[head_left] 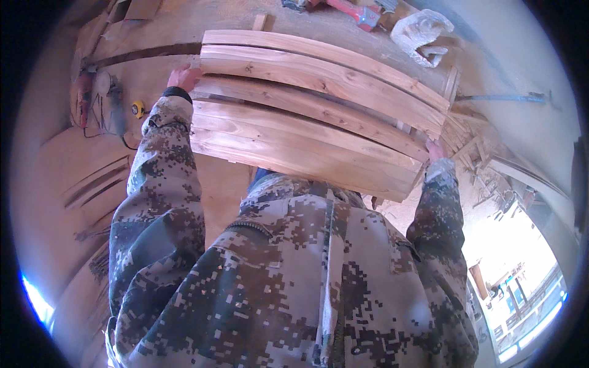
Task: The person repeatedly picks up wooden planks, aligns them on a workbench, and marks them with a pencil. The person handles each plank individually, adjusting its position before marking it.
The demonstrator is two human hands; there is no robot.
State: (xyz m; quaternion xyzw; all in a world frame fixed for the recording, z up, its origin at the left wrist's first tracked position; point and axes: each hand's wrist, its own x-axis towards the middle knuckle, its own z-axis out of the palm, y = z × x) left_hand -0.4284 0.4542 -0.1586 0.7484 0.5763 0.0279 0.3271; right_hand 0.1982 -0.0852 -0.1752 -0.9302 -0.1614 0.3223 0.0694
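A panel of several pale wooden boards [319, 113] laid side by side lies across the workbench in front of me. My left hand [183, 78] grips the panel's left end, fingers curled on the board edge. At the right end my right hand [435, 150] holds the other edge, mostly hidden behind the boards. Both sleeves are camouflage cloth.
An angle grinder [110, 101] with a red tool and cord lies at the left, a small yellow tape measure [138, 109] beside it. A red tool [356, 12] and a white glove [423, 34] lie at the far edge. Wood offcuts [469, 144] are stacked at right.
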